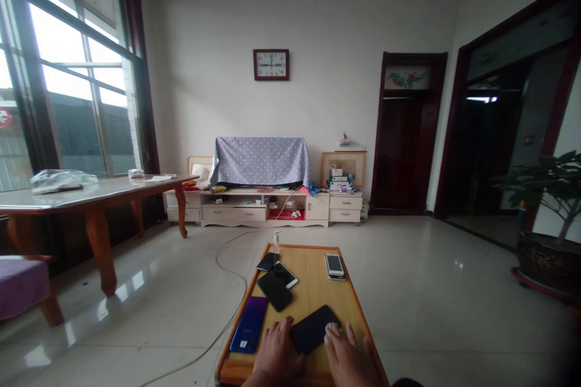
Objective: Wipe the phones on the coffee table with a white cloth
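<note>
Both hands rest flat on the near end of the small wooden table [313,290], fingers spread and grasping nothing. The left hand [275,354] lies just left of a black phone [314,328], its fingertips touching the phone's edge; the right hand [347,360] touches the phone's right corner, where a small pale object sits (too blurred to identify). Left of the left hand lies a blue phone [249,323]. Beyond the hands lie more dark phones [275,290] and a white phone [334,266].
</note>
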Demonstrator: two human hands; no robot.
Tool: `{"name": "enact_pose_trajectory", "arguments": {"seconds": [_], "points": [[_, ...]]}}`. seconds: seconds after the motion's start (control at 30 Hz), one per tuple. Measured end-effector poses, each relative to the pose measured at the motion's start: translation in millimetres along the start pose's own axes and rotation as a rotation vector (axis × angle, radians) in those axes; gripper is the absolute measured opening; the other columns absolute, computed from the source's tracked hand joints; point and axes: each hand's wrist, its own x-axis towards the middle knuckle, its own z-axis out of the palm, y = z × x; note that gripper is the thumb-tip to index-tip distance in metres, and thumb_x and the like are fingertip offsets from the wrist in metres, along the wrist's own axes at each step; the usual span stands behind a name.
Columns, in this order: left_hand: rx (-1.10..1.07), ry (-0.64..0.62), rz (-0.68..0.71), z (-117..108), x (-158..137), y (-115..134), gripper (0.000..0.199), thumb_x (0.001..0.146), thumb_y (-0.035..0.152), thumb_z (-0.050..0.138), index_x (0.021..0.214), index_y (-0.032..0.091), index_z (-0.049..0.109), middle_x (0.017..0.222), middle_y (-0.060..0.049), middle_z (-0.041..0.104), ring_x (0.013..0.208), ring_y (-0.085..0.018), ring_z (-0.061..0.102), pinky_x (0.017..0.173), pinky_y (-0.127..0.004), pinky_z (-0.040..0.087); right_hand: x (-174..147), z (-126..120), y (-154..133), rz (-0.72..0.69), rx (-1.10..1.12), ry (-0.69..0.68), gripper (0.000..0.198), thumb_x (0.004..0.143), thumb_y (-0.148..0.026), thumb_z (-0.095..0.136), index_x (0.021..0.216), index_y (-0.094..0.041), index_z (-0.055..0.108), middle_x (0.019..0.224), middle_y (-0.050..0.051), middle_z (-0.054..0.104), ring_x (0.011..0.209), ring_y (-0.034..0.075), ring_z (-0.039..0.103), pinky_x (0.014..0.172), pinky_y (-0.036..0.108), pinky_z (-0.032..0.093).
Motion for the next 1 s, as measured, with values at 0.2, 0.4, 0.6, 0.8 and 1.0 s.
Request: {"name": "enact_pose_trajectory", "arguments": {"seconds": [0.2, 0.4, 0.6, 0.8, 1.0], "points": [[0.001, 0.02, 0.009, 3, 0, -2, 0.077, 0.072, 0.047, 0.059, 0.142, 0.019, 0.044, 0.144, -0.009, 0.055, 0.132, -0.025, 0.046, 0.113, -0.032, 0.028, -15, -2, -33, -0.195, 0.072, -0.085, 0.055, 0.102, -0.047, 0.018, 0.135, -0.036, 0.06, 0.148, -0.003, 0.052, 0.149, 0.034, 0.024, 0.117, 0.071, 0.007], [0.008, -0.023, 0.002, 3, 2, -5, 0.079, 0.073, 0.039, 0.057, 0.146, 0.016, 0.04, 0.147, -0.01, 0.052, 0.134, -0.024, 0.045, 0.113, -0.03, 0.028, -14, -7, -55, -0.293, 0.149, -0.134, 0.055, 0.103, -0.042, 0.017, 0.118, -0.036, 0.07, 0.141, 0.0, 0.06, 0.145, 0.032, 0.035, 0.117, 0.069, 0.004], [0.009, -0.054, 0.005, 3, 2, -8, 0.082, 0.073, 0.032, 0.054, 0.15, 0.015, 0.034, 0.149, -0.009, 0.051, 0.137, -0.024, 0.043, 0.114, -0.029, 0.026, -9, -3, -68, -0.327, 0.18, -0.117, 0.053, 0.103, -0.039, 0.019, 0.119, -0.034, 0.07, 0.135, 0.001, 0.064, 0.143, 0.03, 0.039, 0.118, 0.067, 0.005], [-0.001, -0.048, -0.001, -1, 1, -7, 0.075, 0.078, 0.031, 0.048, 0.15, 0.015, 0.034, 0.147, -0.009, 0.053, 0.136, -0.023, 0.044, 0.113, -0.031, 0.028, 0, 9, -76, -0.262, 0.175, -0.106, 0.052, 0.102, -0.035, 0.02, 0.129, -0.036, 0.064, 0.138, -0.001, 0.062, 0.142, 0.029, 0.04, 0.118, 0.067, 0.004], [-0.033, -0.061, 0.009, -2, 2, -6, 0.079, 0.078, 0.041, 0.051, 0.15, 0.015, 0.032, 0.147, -0.01, 0.054, 0.137, -0.025, 0.044, 0.114, -0.034, 0.028, 7, 8, -80, -0.244, 0.168, -0.101, 0.052, 0.101, -0.032, 0.02, 0.133, -0.041, 0.06, 0.141, -0.005, 0.06, 0.147, 0.028, 0.03, 0.118, 0.065, 0.003]]}}
